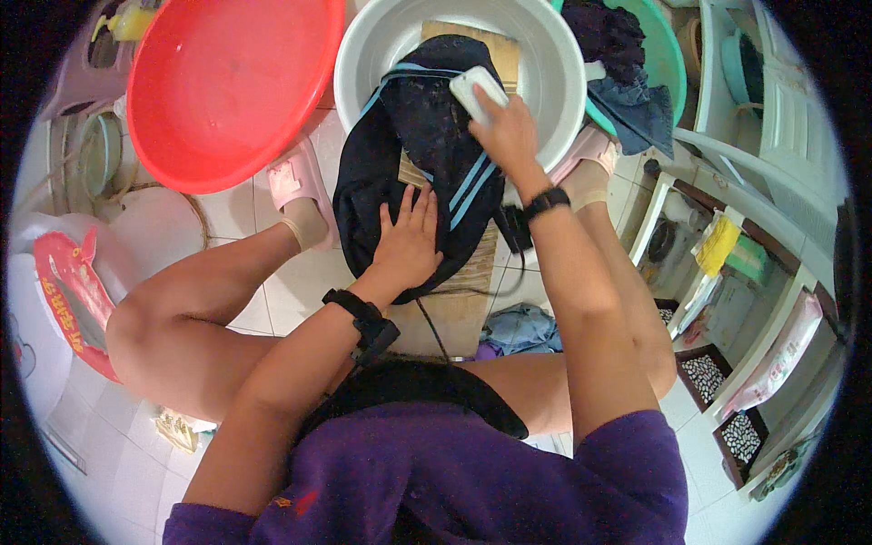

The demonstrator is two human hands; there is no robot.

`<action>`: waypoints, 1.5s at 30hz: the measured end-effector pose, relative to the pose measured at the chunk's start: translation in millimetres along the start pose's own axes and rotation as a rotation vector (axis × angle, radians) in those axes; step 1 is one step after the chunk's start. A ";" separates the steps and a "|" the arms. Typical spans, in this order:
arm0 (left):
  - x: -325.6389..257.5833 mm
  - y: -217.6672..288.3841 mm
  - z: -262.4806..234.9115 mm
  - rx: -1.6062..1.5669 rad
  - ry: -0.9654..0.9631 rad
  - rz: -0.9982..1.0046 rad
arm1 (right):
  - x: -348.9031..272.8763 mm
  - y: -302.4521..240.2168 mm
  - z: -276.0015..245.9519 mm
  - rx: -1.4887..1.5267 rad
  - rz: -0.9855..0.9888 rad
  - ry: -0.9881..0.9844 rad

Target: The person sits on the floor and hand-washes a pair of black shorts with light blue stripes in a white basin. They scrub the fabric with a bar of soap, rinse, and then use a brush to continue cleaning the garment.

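Scrubbing under way, not finished: left hand (406, 243), fingers spread flat, pins dark garment (427, 154) on washboard (472, 304) over grey basin (545, 73); right hand (509, 132) grips white soap bar (479, 91), more clothes (618, 54) wait

A black garment (420, 173) with light-blue stripes lies draped over a wooden washboard (459, 300) slanting into a grey basin (554, 82). A white soap bar (479, 91) rests on the garment.
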State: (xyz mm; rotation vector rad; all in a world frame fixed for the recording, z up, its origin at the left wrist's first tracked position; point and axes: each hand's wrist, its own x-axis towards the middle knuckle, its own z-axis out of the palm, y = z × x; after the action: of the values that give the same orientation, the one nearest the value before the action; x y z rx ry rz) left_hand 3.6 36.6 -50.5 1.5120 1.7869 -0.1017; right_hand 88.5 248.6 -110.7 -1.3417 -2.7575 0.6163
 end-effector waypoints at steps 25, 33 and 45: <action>-81.6 -22.7 -130.9 -1.401 -0.171 0.112 | -148.7 -65.1 -46.9 2.635 0.436 -0.112; -101.2 -10.4 -131.6 -1.016 0.070 0.081 | -106.7 -84.2 -102.9 2.513 0.409 0.187; -105.5 -3.0 -68.3 -0.553 0.261 -0.270 | -122.5 -56.7 -98.2 2.022 0.412 0.035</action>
State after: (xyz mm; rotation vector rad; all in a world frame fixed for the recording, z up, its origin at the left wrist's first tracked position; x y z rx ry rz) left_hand -34.0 -13.7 58.4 0.9170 2.0016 0.4426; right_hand 141.0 157.7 19.1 -0.9570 -0.5536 2.1764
